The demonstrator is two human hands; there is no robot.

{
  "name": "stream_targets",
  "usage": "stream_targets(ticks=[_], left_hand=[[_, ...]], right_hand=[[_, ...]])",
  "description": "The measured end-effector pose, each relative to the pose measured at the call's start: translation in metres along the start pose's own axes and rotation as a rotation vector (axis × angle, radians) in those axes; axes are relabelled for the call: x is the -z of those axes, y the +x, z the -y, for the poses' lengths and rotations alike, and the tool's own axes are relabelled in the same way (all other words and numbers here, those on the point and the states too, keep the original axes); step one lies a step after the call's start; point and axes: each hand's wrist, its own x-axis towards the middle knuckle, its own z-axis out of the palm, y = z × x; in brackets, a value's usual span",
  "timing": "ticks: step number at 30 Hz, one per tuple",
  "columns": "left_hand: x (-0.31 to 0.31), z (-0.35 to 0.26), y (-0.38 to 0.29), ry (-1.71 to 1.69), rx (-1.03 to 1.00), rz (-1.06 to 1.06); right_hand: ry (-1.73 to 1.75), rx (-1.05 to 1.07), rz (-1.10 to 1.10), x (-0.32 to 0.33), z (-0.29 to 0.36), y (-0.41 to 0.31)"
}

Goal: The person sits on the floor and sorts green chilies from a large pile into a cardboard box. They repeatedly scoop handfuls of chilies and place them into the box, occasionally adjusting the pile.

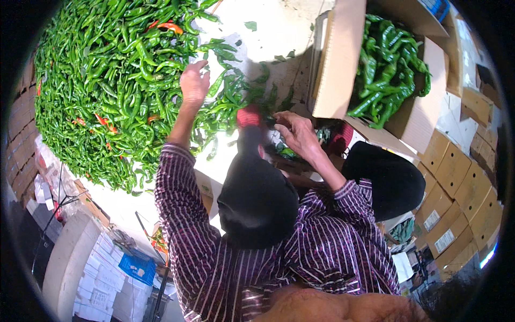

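Note:
A broad heap of green chilli peppers (120, 80) covers the left side, with a few red and orange ones mixed in. My left hand (195, 82) is over the heap's right edge, thumb and fingers a little apart, and nothing shows in it. Between my two knees my right hand (297, 133) hangs palm down with bent, parted fingers; I see nothing in its grasp. Loose green peppers (229, 90) and leaves lie between the hands. At the upper right, an open cardboard box (338, 60) holds larger, glossy green peppers (388, 72).
My black-clad left knee (257, 201) and right knee (384, 181) rise close below the hands. A red-covered foot (248, 116) is among the loose peppers. Stacked cartons (450, 173) stand at the right. A blue plastic crate (136, 269) and thin black stands (60, 197) are lower left.

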Motion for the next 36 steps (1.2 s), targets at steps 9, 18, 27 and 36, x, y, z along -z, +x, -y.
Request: stream_targets(ticks=[9,18,27,36], left_hand=[[-0.058,0.005,0.033,0.507,-0.432,0.220],[-0.027,-0.006,0.034,0.233,-0.261,0.127],[-0.058,0.027,0.077,0.469,-0.173,0.095],[-0.025,0.036,0.011,0.092,0.131,0.354]], right_hand=[[-0.388,-0.015,-0.011,-0.040,-0.053,0.082],[-0.869,0.369,-0.178,-0.058,-0.087,0.156],[-0.881,0.400,-0.113,-0.057,-0.085,0.180],[-0.319,0.127,-0.107,-0.037,-0.043,0.156]])
